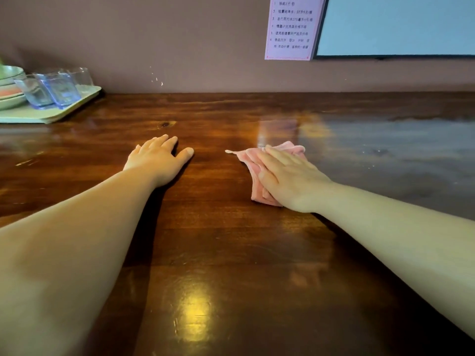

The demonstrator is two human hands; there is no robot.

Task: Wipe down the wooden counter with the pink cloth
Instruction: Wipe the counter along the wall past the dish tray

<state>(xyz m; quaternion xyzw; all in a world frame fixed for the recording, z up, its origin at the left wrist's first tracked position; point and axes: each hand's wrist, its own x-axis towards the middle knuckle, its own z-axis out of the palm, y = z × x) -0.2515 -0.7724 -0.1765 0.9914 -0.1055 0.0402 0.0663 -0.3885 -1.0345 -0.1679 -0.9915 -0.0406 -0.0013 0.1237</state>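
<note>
The right hand lies flat, fingers straight, pressing the pink cloth onto the counter — mid-counter, right of centre. The left hand rests open and flat on bare wood, apart from the cloth.

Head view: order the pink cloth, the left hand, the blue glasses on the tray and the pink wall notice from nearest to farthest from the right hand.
1. Pink cloth: directly under the right hand, pressed flat.
2. Left hand: to its left, flat on the wooden counter.
3. Pink wall notice: above, on the back wall.
4. Blue glasses: far left, on the green tray.
</note>
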